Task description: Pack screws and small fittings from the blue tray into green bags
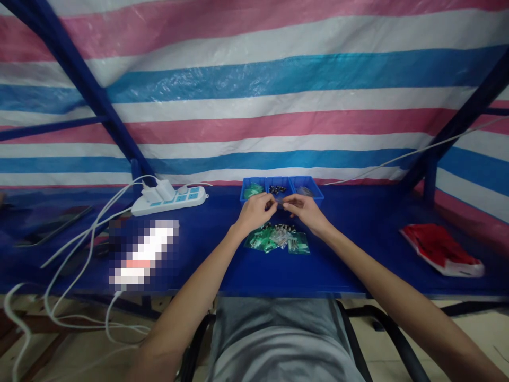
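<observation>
My left hand (256, 212) and my right hand (307, 212) meet just in front of a blue three-part tray (319, 194). Both have fingers pinched, with a small thin piece between them that is too small to make out. Green packets (253, 190) lie in the tray's left compartment, small dark metal-looking parts (277, 189) in the middle one, and clear plastic bits (304, 191) in the right one. Below my hands, on the table, is a pile of small green and clear bags (274, 240) with metal-looking pieces among them.
On the blue table (338, 276), a white power strip (185, 199) with plugs and looping white cables (92, 233) stands at left. A blurred-out bright object (147, 252) lies before it. A red packet (441, 249) is at right. Striped sheeting (278, 124) hangs behind.
</observation>
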### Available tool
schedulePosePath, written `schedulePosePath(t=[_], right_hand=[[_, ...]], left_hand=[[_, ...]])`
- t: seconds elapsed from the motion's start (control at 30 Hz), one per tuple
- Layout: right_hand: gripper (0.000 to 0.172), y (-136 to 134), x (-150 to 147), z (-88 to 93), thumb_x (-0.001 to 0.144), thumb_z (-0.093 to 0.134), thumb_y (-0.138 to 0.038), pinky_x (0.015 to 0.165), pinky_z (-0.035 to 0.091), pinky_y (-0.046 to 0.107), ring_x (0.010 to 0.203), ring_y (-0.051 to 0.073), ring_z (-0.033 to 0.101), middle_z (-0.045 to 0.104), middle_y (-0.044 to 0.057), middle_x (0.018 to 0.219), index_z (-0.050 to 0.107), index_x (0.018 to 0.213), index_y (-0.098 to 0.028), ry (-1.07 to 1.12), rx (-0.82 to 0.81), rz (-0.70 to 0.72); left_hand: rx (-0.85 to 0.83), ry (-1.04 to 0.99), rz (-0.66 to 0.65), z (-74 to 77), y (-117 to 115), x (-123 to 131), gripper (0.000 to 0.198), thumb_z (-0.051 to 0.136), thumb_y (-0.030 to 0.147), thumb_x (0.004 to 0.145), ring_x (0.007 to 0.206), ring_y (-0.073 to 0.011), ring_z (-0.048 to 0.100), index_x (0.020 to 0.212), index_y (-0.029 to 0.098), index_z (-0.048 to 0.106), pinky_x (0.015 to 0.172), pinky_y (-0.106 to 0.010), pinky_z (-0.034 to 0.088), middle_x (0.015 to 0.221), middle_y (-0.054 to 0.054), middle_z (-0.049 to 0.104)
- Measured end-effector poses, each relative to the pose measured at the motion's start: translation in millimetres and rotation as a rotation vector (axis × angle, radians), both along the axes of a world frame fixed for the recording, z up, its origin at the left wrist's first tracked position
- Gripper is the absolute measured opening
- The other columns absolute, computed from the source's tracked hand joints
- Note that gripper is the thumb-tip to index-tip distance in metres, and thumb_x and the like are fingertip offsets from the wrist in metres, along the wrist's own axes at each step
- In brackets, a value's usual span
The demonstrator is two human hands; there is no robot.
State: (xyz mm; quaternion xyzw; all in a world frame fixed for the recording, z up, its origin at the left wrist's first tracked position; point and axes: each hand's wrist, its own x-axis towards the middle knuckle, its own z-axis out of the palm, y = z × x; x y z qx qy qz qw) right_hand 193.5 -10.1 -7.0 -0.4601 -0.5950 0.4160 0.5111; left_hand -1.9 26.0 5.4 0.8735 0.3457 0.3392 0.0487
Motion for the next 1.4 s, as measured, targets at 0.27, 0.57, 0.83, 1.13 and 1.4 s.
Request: schedulePosePath(t=[0.27,0.57,0.83,1.13,1.4], right_hand=[[0.028,1.7,1.4,-1.0,0.078,0.069,-0.044,0.055,0.049,0.028,0.069,0.019,0.063,0.067,0.004,0.071,0.068,0.086,-0.017,-0.029,0.059,-0.069],[0.041,0.9,-1.0,0.1,0.072,0.076,-0.04,0.054,0.046,0.026,0.064,0.017,0.063,0.066,0.0,0.066,0.059,0.101,-0.019,0.169,0.02,-0.121],[0.028,-0.7,-3.8,-1.3,0.08,0.068,-0.04,0.052,0.046,0.024,0.069,0.017,0.066,0.068,0.003,0.073,0.062,0.095,-0.018,0.113,-0.026,-0.08],[0.037,2.7,-2.6,-5.7,0.081,0.068,-0.052,0.053,0.051,0.026,0.084,0.022,0.066,0.07,0.008,0.097,0.069,0.099,-0.019,-0.102,0.079,-0.041],[0.035,0.1,-3.4,-3.3,0.075,0.078,-0.046,0.079,0.054,0.036,0.084,0.021,0.068,0.073,0.007,0.095,0.069,0.095,-0.018,-0.215,0.191,-0.064]], left_hand=[[-0.042,-0.036,-0.059,5.0,-4.4,1.6,0.018,0.048,0.031,0.098,0.074,-0.0161,0.06,0.102,0.021,0.063,0.07,-0.03,0.048,0.084,-0.003,0.064],[0.044,0.034,-0.067,4.4,-3.6,-1.3,0.03,0.049,0.02,0.097,0.081,-0.0153,0.06,0.124,0.025,0.059,0.076,-0.03,0.049,0.107,-0.005,0.061],[0.106,0.023,-0.064,-0.2,1.3,-1.4,0.019,0.051,0.029,0.099,0.085,-0.0154,0.06,0.108,0.022,0.066,0.077,-0.03,0.05,0.105,-0.005,0.059],[0.097,-0.004,-0.016,0.0,1.1,-2.3,0.02,0.048,0.028,0.101,0.09,-0.0167,0.061,0.107,0.021,0.065,0.074,-0.028,0.049,0.104,-0.005,0.06],[0.068,-0.007,-0.03,2.3,-1.6,0.4,0.017,0.048,0.026,0.1,0.088,-0.0173,0.061,0.104,0.02,0.063,0.078,-0.03,0.049,0.1,-0.005,0.061]])
